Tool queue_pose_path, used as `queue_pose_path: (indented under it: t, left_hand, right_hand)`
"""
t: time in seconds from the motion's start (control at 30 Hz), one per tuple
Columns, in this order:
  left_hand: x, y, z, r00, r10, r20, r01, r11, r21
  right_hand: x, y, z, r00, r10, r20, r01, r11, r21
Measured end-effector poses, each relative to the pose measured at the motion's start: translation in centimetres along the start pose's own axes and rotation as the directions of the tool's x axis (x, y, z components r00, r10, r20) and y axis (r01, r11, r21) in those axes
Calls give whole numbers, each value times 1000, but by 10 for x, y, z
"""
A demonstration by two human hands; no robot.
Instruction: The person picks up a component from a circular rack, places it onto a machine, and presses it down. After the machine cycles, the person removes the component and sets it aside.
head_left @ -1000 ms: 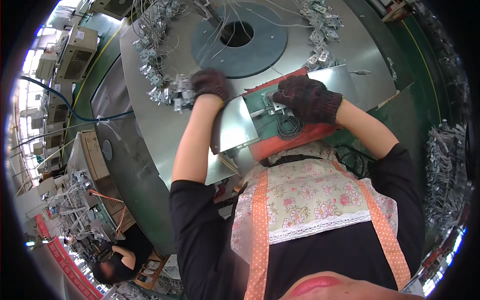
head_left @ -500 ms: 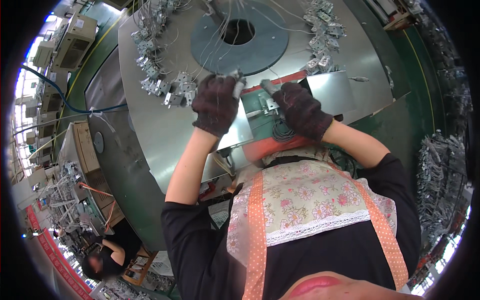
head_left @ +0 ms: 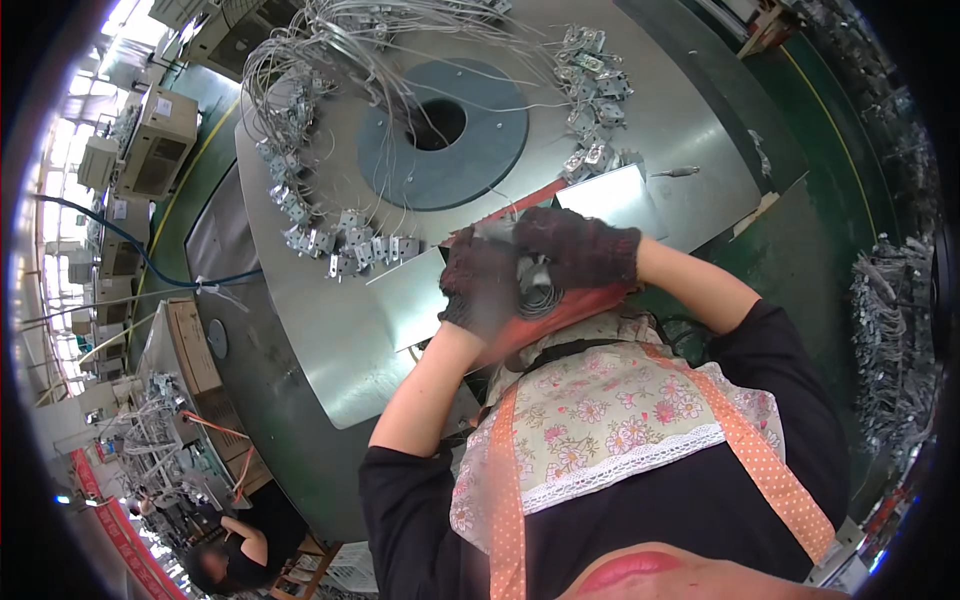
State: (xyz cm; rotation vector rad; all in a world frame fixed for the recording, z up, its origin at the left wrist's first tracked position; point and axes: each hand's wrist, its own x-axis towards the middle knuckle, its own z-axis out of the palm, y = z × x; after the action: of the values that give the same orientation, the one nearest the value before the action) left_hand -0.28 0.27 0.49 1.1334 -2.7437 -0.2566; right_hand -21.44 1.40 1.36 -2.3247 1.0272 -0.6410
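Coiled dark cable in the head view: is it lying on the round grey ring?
No, the coil shows against red material close to the left hand and right hand, apart from the grey ring.

Far left there's a boxy beige machine (head_left: pixel 155 142), with a blue hose (head_left: pixel 134 248) drooping along the left side. Near left, someone in black (head_left: pixel 252 552) is by a wooden chair (head_left: pixel 308 570), red banner (head_left: pixel 124 538) further left. Oh, and a yellow floor line (head_left: pixel 831 122) far right.
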Motion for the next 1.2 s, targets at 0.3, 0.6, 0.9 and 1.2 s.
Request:
queue_pose_path:
  t: [0.3,0.6,0.9,1.2]
  left_hand:
    - [-6,2,9,995,-37,-91,42,998,53]
    - [-4,2,7,995,-37,-94,38,999,8]
    - [-7,4,9,988,-47,-148,57,996,61]
    - [-3,2,8,990,-21,-142,25,999,27]
  right_hand:
    - [-83,80,-103,959,250,-132,-279,915,-293]
    - [-108,147,-50,955,24,-297,-129,931,-341]
    - [-108,49,-141,910,55,-411,-153,965,-211]
    - [-112,-12,-138,865,494,-89,119,-28,993]
